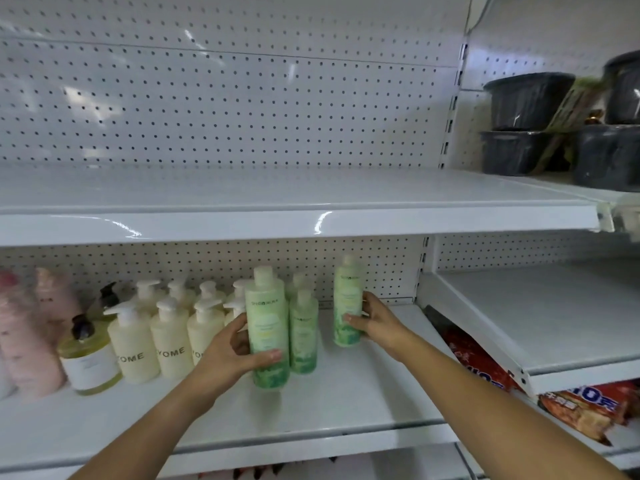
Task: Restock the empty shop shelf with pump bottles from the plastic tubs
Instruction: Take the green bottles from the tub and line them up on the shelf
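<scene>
The left hand [235, 351] grips the front green bottle [268, 327] from its left side: the thumb lies across the lower front of the bottle and the fingers curl round behind it. The bottle is upright, with its base at the level of the shelf [346, 393]; whether it rests on the surface cannot be told. The right hand [377, 323] grips the right green bottle [347, 303] from its right side, with the fingers wrapped round the lower half. This bottle is also upright and sits farther back on the same shelf; whether its base touches the surface cannot be told either. Between the two held bottles stands a third green bottle [303, 334], just beside the front one, with a fourth green bottle [296, 282] partly hidden behind it. To the left of the left hand, cream pump bottles [171, 341] stand in rows running towards the back of the shelf. Left of these is an amber bottle [86, 355] with a black pump, then pink bottles [20, 341] at the frame edge, blurred. The shelf surface to the right of the right green bottle is bare white. Above it is a white upper shelf [277, 202] backed by a perforated panel [242, 98]. In the neighbouring bay to the right, dark containers [526, 98] stand on the upper level, and red packets [478, 362] lie at the lower level under a tilted white shelf [554, 323].
</scene>
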